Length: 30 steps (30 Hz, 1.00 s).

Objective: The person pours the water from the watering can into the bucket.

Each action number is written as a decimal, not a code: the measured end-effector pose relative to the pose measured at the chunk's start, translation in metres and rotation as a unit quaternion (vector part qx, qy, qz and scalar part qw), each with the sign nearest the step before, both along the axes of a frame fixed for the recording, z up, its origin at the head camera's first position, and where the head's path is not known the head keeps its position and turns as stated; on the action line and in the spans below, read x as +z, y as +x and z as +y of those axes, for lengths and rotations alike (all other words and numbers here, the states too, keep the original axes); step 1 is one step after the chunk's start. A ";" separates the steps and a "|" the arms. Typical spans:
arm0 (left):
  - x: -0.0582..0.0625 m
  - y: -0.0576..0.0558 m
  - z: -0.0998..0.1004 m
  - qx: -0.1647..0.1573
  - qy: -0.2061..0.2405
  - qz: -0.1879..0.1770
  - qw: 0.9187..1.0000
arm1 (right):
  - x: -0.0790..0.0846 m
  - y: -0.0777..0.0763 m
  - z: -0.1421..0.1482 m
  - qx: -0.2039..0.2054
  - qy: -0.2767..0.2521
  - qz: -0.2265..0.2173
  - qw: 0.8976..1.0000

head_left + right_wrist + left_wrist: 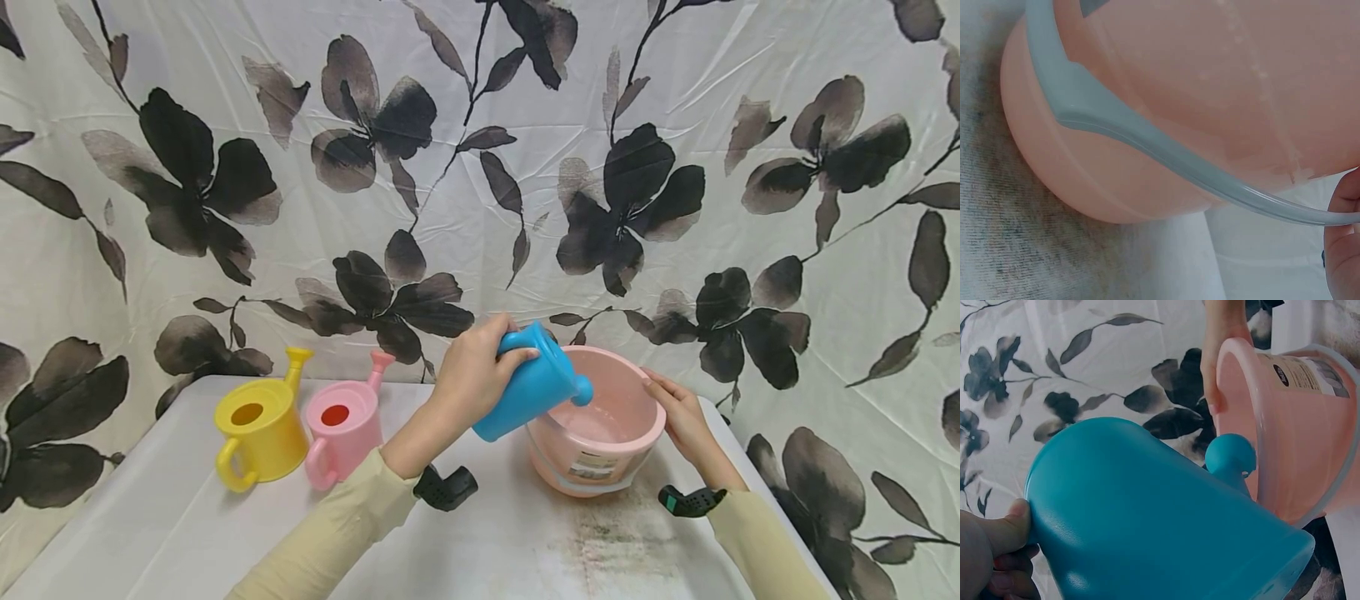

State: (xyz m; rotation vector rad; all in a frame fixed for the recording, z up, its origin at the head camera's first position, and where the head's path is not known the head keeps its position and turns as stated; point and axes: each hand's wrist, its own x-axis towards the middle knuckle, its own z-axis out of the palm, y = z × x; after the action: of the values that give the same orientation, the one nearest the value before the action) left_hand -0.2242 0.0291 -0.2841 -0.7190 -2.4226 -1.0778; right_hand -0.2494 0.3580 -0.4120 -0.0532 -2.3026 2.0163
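Observation:
A blue toy watering can [525, 392] tilts over the near left rim of a pink bucket [592, 458], its round spout head above the opening. My left hand [474, 367] grips the can by its handle; in the left wrist view the thumb [1013, 528] presses beside the can's edge. On the bucket's right side, my right hand [684, 417] holds the rim, fingers over the edge. The right wrist view shows part of that hand [1342, 237] by the grey bail handle [1166, 156], which hangs down against the bucket's wall. No water shows leaving the spout.
Yellow [266, 425] and pink [348, 425] watering cans stand upright at the table's left. The white table [465, 550] has a brownish stain [618, 542] in front of the bucket. A floral cloth [495, 208] hangs behind.

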 end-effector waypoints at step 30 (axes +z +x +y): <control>0.001 -0.002 0.001 0.004 -0.019 -0.001 1.000 | -0.001 -0.001 0.000 0.006 -0.020 0.003 1.000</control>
State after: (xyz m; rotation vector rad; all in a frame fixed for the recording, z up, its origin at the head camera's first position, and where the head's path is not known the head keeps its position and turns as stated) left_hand -0.2264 0.0301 -0.2826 -0.7198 -2.4516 -1.0336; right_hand -0.2503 0.3582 -0.4128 -0.0358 -2.2639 2.0645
